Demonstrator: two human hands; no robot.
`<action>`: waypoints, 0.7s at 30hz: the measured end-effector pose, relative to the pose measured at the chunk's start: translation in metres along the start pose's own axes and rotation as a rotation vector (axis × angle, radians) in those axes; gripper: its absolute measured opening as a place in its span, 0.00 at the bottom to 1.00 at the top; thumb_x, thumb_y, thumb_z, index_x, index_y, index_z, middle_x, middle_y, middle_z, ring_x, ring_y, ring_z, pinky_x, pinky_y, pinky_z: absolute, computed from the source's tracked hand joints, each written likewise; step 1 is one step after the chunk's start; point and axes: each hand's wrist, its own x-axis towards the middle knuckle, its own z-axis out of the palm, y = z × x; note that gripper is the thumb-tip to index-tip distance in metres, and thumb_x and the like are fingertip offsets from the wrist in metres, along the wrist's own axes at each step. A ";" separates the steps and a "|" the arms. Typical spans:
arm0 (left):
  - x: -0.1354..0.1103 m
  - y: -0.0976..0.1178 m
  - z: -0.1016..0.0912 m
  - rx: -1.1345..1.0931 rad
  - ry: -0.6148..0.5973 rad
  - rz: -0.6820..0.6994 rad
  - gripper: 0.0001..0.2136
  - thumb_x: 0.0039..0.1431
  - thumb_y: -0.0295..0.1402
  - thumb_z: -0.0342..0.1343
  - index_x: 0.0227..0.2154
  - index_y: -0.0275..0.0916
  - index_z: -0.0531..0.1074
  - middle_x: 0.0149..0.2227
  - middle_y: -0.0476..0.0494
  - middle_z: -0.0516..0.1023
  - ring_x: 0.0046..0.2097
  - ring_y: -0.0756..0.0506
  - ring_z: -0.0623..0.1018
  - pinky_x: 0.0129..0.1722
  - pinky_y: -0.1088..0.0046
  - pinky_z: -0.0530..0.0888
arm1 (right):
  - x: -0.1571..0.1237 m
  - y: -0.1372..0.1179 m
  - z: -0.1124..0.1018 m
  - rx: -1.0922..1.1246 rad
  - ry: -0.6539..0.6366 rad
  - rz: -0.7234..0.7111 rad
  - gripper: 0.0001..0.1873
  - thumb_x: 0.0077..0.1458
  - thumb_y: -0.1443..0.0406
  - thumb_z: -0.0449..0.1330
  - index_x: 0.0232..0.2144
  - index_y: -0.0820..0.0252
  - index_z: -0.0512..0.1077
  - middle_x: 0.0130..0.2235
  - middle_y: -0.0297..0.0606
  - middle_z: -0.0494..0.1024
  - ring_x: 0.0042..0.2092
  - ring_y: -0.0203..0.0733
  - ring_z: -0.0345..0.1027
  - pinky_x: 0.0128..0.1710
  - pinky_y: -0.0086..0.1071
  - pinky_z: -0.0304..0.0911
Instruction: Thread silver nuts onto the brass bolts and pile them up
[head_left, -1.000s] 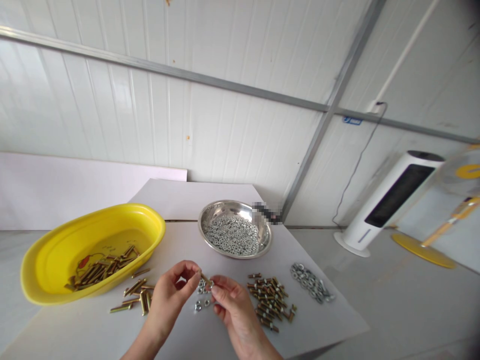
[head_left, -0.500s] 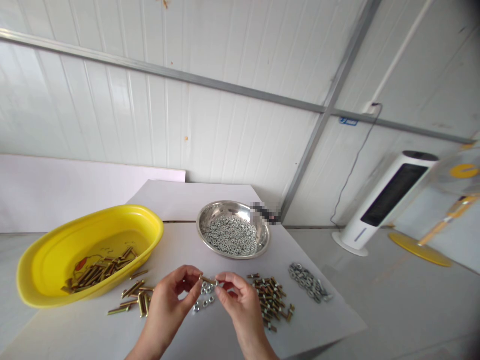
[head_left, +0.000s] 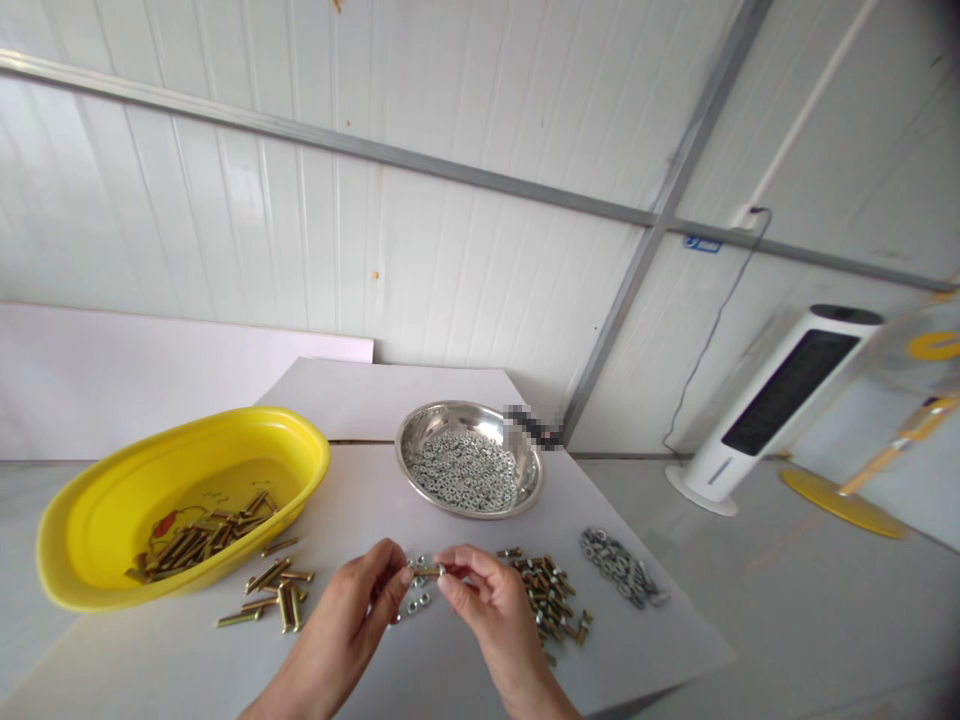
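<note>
My left hand (head_left: 365, 602) pinches one end of a brass-coloured bolt (head_left: 426, 572) between thumb and fingers. At the bolt's other end, my right hand (head_left: 480, 590) is closed on a small silver nut (head_left: 440, 571). The bolt lies roughly level between both hands, above the table. Beneath it are several loose nuts (head_left: 413, 606), partly hidden by the fingers. Left of my left hand lie loose bolts (head_left: 283, 605). Right of my right hand is a pile of bolts with nuts on them (head_left: 553, 598).
A yellow tub (head_left: 82, 560) holding bolts stands at the left. Behind my hands is a steel bowl (head_left: 405, 470) of nuts. Washer-like silver rings (head_left: 619, 567) lie near the right edge of the white table (head_left: 660, 650). A white tower fan (head_left: 780, 410) stands on the floor beyond.
The bolt has gone from slanted to nearly level, and the hands have come slightly lower and to the right in view. Both keep their pinch.
</note>
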 end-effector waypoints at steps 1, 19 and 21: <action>-0.001 0.000 0.001 0.009 -0.010 -0.005 0.11 0.67 0.38 0.48 0.28 0.44 0.64 0.24 0.52 0.70 0.27 0.46 0.70 0.28 0.74 0.64 | 0.000 0.000 0.000 0.011 -0.006 0.013 0.16 0.50 0.56 0.69 0.38 0.60 0.80 0.34 0.41 0.81 0.35 0.44 0.72 0.30 0.29 0.66; -0.004 -0.005 0.013 -0.010 -0.030 -0.061 0.18 0.70 0.45 0.40 0.26 0.42 0.62 0.20 0.53 0.68 0.25 0.48 0.70 0.27 0.75 0.63 | -0.002 -0.006 -0.002 0.040 -0.069 0.001 0.12 0.51 0.61 0.70 0.37 0.60 0.80 0.35 0.41 0.82 0.36 0.43 0.75 0.37 0.31 0.70; -0.003 -0.006 0.013 0.001 -0.033 -0.052 0.17 0.70 0.44 0.41 0.27 0.42 0.62 0.22 0.53 0.68 0.26 0.48 0.70 0.27 0.76 0.63 | -0.002 -0.003 -0.002 0.069 -0.063 0.026 0.13 0.51 0.60 0.70 0.38 0.61 0.80 0.33 0.40 0.82 0.34 0.41 0.74 0.35 0.30 0.69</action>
